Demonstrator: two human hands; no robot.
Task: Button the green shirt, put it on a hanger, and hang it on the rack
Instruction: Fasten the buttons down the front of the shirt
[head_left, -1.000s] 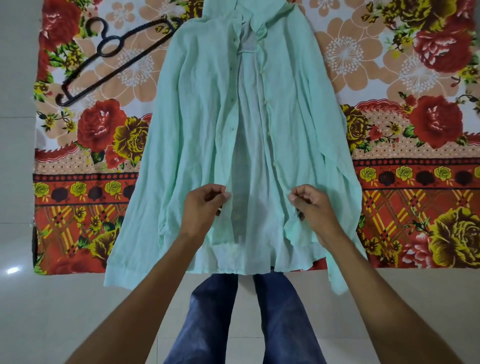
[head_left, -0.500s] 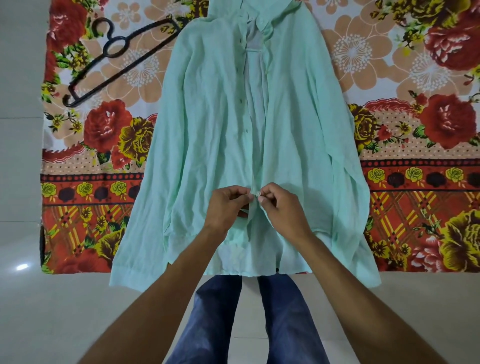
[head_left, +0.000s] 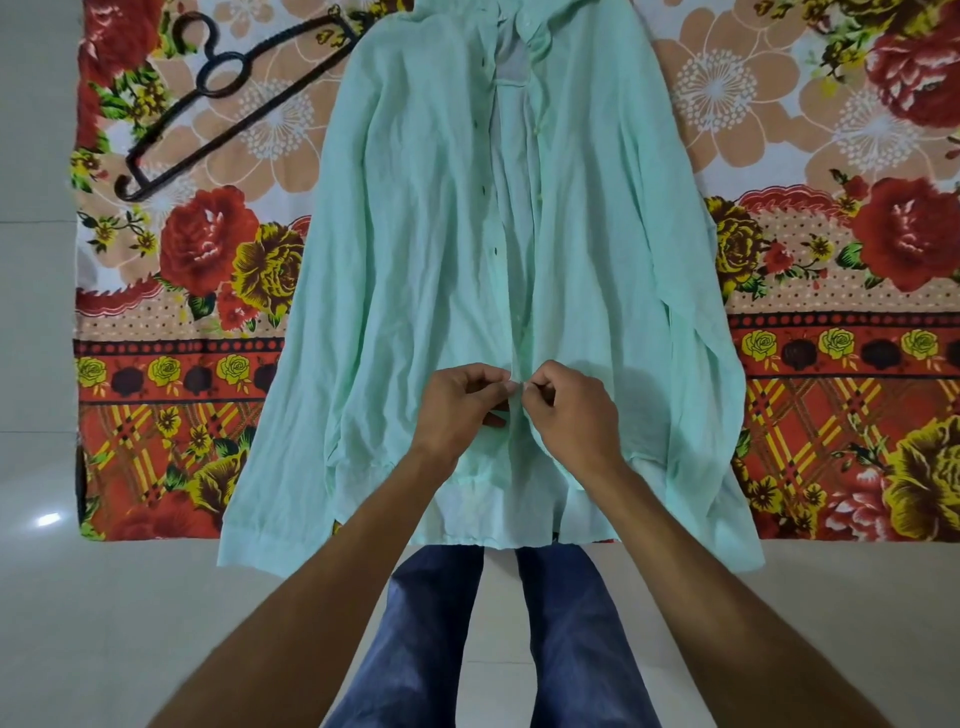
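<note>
A pale green shirt lies face up on a flowered cloth, collar at the top, its front gaping in the upper half. My left hand pinches the left front edge low down on the shirt. My right hand pinches the right front edge against it, so the two edges meet between my fingertips. A small button shows there between the thumbs. A black hanger lies on the cloth at the upper left, apart from both hands, its far end under the shirt's shoulder.
The flowered cloth covers a pale tiled floor. The shirt's hem and cuffs reach past the cloth's near edge. My legs in blue jeans stand just below the hem. No rack is in view.
My two hands have come together from apart, drawing the lower front edges of the shirt closed. Over the last half second they have stayed at the same spot.
</note>
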